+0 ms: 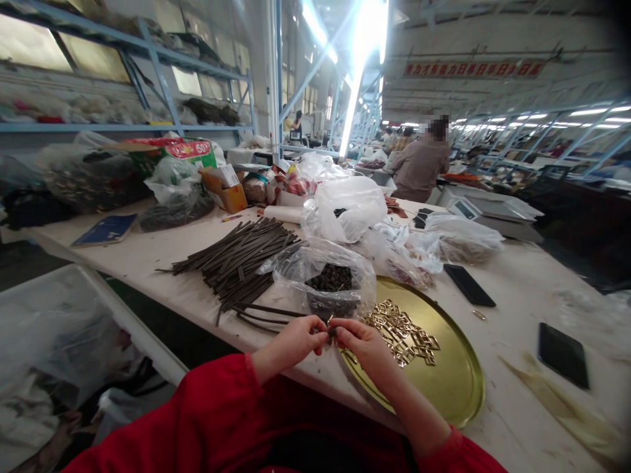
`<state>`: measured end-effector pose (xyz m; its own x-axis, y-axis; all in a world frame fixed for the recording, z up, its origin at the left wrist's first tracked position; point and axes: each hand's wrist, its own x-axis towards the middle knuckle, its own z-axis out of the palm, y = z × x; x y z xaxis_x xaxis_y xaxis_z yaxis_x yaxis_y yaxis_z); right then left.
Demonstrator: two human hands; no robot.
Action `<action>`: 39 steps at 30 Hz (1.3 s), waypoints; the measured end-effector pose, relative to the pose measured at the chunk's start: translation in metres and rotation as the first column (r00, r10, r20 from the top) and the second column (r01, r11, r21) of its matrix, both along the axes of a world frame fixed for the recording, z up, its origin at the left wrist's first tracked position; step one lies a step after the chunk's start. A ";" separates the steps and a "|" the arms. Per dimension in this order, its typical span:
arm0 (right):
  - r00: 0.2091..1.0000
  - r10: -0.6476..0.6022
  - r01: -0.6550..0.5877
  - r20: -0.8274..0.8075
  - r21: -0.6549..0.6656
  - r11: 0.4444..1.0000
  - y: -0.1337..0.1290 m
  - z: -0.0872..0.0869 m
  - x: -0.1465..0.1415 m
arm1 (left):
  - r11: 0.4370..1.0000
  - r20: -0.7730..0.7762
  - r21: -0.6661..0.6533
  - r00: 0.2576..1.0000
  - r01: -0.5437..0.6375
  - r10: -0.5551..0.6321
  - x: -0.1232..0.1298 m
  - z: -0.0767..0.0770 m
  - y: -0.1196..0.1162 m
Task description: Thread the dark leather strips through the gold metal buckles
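My left hand (305, 338) and my right hand (357, 338) meet at the table's near edge, fingers pinched together. Between the fingertips is a small dark piece (332, 332) with a bit of gold-coloured metal like a buckle; fingers hide most of it. A dark strap (269, 309) runs from the left towards my left hand. Beyond it lies a heap of dark straps (241, 259). Just past my hands, an open plastic bag (290, 269) holds small dark loops (332, 279). Gold-coloured rectangular buckles (401, 335) are piled on a round gold tray (458, 368) beside my right hand.
On the table are phone-like black slabs (470, 285) (562, 355), a blue booklet (106, 230), white plastic bags (350, 207) and a scale (466, 209). A plastic-lined bin (59, 315) stands at the left. A person (421, 164) is further back, near shelving (162, 85).
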<state>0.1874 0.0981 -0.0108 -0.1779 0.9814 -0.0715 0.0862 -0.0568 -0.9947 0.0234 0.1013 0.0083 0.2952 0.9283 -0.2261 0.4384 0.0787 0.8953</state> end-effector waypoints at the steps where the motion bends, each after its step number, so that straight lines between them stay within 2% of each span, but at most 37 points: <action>1: 0.998 -0.011 0.007 0.061 0.074 0.997 -0.002 -0.003 0.001 | 1.000 0.005 -0.009 1.000 0.010 -0.010 0.001 0.000 -0.001; 4: 0.985 -0.041 0.000 0.170 0.237 0.971 -0.008 -0.009 0.003 | 0.999 0.027 -0.026 0.999 0.029 -0.029 0.004 -0.001 -0.003; 7: 0.990 -0.026 -0.004 0.137 0.214 0.977 -0.011 -0.011 0.002 | 1.000 0.045 -0.025 0.999 0.019 -0.018 0.006 -0.001 -0.008; 11: 0.990 -0.069 0.046 0.124 0.176 0.983 -0.015 -0.007 -0.001 | 1.000 0.047 0.001 0.999 -0.022 0.022 0.006 0.004 -0.015; 14: 0.974 -0.122 0.071 0.192 0.253 0.965 -0.019 -0.004 -0.003 | 0.999 0.066 0.025 0.997 -0.037 0.036 0.006 0.008 -0.018; 17: 0.955 -0.161 0.076 0.248 0.319 0.945 -0.022 -0.003 -0.006 | 0.997 0.107 0.066 0.993 -0.049 0.042 0.007 0.003 -0.022; 22: 0.980 -0.160 0.138 0.119 0.172 0.975 -0.030 -0.005 -0.016 | 0.983 0.196 0.126 0.974 -0.137 0.111 0.010 -0.008 -0.029; 28: 0.988 -0.155 0.150 0.006 0.231 0.961 -0.045 0.001 -0.026 | 0.986 0.345 0.092 0.933 -0.140 0.100 0.008 -0.011 -0.032; 30: 0.986 -0.163 0.168 -0.047 0.161 0.973 -0.046 -0.001 -0.027 | 0.993 0.389 0.070 0.919 -0.100 0.065 0.007 -0.012 -0.033; 34: 0.961 -0.193 0.183 -0.198 -0.070 0.981 -0.043 -0.008 -0.024 | 0.998 0.354 0.057 0.935 -0.022 0.000 0.005 -0.013 -0.037; 37: 0.922 -0.141 0.043 -0.361 -0.266 0.963 -0.042 -0.010 -0.021 | 0.997 0.313 0.079 0.949 0.009 -0.033 0.003 -0.012 -0.038; 39: 0.892 -0.079 -0.091 -0.445 -0.348 0.933 -0.043 -0.009 -0.018 | 0.999 0.287 0.035 0.958 0.015 -0.024 0.002 -0.012 -0.037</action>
<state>0.1689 0.0546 -0.0199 -0.2800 0.9046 -0.3214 -0.3579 -0.4090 -0.8394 0.0254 0.0644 -0.0034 0.3614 0.9271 -0.0994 0.1636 0.0419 0.9856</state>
